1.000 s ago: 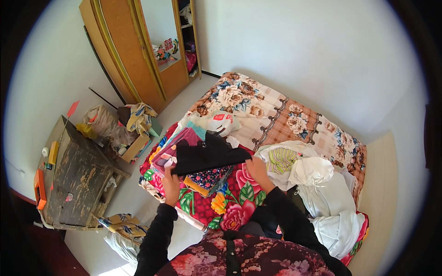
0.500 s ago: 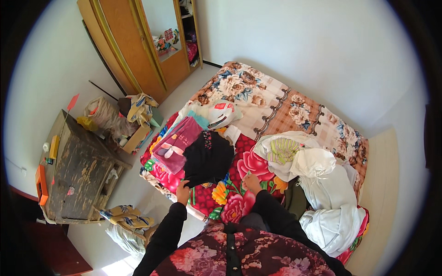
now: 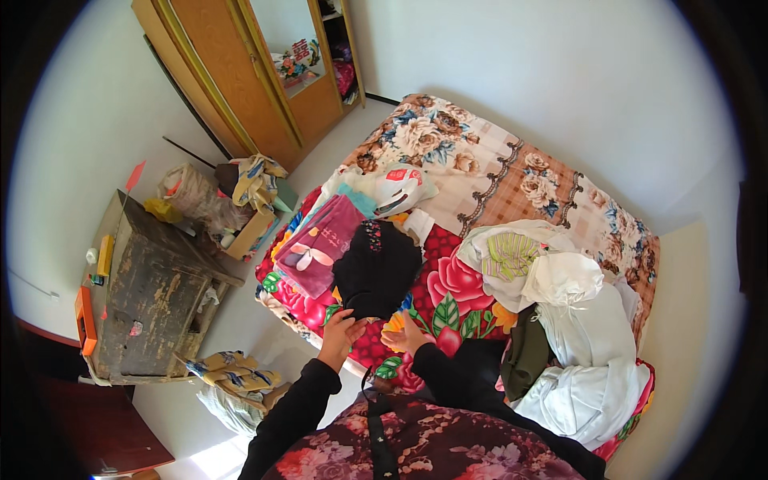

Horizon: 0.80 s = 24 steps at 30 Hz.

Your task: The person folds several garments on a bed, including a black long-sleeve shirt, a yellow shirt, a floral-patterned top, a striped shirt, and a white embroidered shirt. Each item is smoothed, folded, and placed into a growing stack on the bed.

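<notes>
A black garment [image 3: 378, 272] with a small flowered patch lies spread on the bed, in front of me. My left hand [image 3: 342, 336] is at its near-left hem, with the cloth's edge between thumb and fingers. Just right of that hem, my right hand [image 3: 406, 336] is held above the red flowered bedding, fingers apart and nothing in it. A folded mauve towel-like cloth [image 3: 312, 244] with a pale flower lies left of the garment, partly under it. Behind the garment sits a white plastic bag [image 3: 400, 192] with a red print.
On the bed's right lie a white bundle with a striped green cloth [image 3: 510, 256], a dark olive cloth [image 3: 528, 352] and white cloths [image 3: 588, 392]. A worn wooden cabinet [image 3: 160, 300] stands left of the bed, a wardrobe [image 3: 232, 64] with a mirror at the back.
My right hand has moved left, toward the garment's near edge, and its fingers have spread. My left hand has shifted inward along the hem. The whole view has shifted slightly.
</notes>
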Tool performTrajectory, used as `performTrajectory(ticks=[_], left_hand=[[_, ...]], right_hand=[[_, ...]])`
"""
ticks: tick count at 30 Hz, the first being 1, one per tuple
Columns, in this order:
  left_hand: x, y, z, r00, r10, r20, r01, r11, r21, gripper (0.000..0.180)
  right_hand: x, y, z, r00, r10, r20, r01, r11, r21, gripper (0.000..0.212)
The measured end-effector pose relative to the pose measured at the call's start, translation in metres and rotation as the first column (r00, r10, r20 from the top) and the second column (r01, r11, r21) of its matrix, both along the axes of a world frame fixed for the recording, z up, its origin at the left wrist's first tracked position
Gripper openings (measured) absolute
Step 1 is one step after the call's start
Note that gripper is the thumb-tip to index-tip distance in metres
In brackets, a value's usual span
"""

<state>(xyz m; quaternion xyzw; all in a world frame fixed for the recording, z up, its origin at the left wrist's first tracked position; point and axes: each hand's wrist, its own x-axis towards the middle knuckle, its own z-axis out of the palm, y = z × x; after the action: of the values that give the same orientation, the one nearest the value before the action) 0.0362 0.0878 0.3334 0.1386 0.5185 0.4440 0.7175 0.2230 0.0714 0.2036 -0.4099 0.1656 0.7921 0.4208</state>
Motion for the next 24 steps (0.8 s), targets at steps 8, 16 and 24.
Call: performTrajectory(ticks=[8, 16, 24], left_hand=[[0.001, -0.002, 0.020, 0.992, 0.002, 0.126, 0.008, 0.997, -0.082, 0.031], [-0.016, -0.010, -0.004, 0.999, -0.046, 0.013, 0.047, 0.998, -0.039, 0.030], [-0.018, -0.023, -0.044, 0.992, -0.012, -0.124, -0.004, 0.991, -0.132, 0.026]], right_hand=[[-0.019, 0.029, -0.050, 0.769, -0.492, -0.408, 0.468, 0.868, -0.164, 0.041], [0.018, 0.039, -0.026, 0.820, -0.529, -0.219, 0.547, 0.837, 0.024, 0.020], [0.054, 0.036, -0.018, 0.869, -0.469, 0.157, 0.369, 0.826, 0.427, 0.025]])
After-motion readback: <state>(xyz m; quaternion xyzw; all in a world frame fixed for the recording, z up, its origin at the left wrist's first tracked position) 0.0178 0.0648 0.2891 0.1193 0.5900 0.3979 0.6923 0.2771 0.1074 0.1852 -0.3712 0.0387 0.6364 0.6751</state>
